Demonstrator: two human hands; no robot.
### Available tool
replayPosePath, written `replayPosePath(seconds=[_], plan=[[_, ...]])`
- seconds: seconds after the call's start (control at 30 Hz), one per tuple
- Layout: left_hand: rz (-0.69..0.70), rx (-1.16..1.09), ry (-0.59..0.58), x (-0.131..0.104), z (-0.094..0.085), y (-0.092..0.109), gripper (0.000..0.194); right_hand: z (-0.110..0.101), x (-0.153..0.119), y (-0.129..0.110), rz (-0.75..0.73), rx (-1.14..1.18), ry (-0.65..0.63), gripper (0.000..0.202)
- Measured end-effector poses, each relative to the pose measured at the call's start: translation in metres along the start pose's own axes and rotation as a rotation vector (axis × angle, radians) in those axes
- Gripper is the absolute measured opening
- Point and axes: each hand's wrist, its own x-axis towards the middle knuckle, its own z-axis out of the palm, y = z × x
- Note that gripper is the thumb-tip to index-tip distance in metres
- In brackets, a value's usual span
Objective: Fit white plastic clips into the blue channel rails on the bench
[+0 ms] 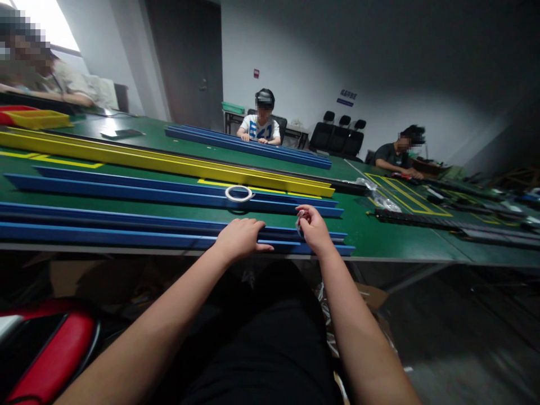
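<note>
My left hand (pixel 242 239) rests on the near blue channel rail (pixel 147 235), fingers over it and thumb stretched out to the right. Over the right part of that rail, my right hand (pixel 313 229) is closed in a pinch. Something small and whitish shows at its fingertips, too small to name. Just beyond my hands, a white ring-shaped coil (pixel 238 194) lies on a second blue channel rail (pixel 169 194). Behind that runs a long yellow channel rail (pixel 189 163).
Across the green table (pixel 392 242), a person (pixel 262 126) sits behind more blue rails (pixel 248 147). Other people sit at the left and right. Dark strips (pixel 422 220) and clear plastic wrapping (pixel 383 198) lie at the right. A yellow tray (pixel 40 118) stands far left.
</note>
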Motion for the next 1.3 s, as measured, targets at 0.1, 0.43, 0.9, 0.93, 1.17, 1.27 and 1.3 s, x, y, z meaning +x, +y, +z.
replayPosePath(seconds=[0.1,0.43,0.9,0.93,1.17,1.27,1.3], plan=[[0.001,0.013,0.013,-0.001,0.002,0.0,0.07,0.001,-0.002,0.002,0.102,0.253,0.143,0.036],[-0.008,0.039,0.022,-0.002,0.003,0.004,0.067,-0.007,-0.005,0.007,0.109,0.681,0.494,0.025],[-0.017,0.053,0.025,-0.002,0.005,0.005,0.066,0.003,-0.007,-0.004,0.063,0.477,0.434,0.027],[-0.015,0.054,0.028,-0.002,0.005,0.005,0.065,0.004,-0.007,-0.006,0.072,0.434,0.426,0.026],[-0.005,0.06,0.055,-0.003,0.007,0.004,0.065,0.009,-0.012,-0.011,0.129,0.129,0.324,0.021],[-0.007,0.059,0.057,-0.004,0.006,0.004,0.064,0.009,-0.015,-0.015,0.137,0.04,0.258,0.018],[-0.009,0.057,0.056,-0.004,0.006,0.005,0.064,0.01,-0.015,-0.016,0.135,0.016,0.238,0.017]])
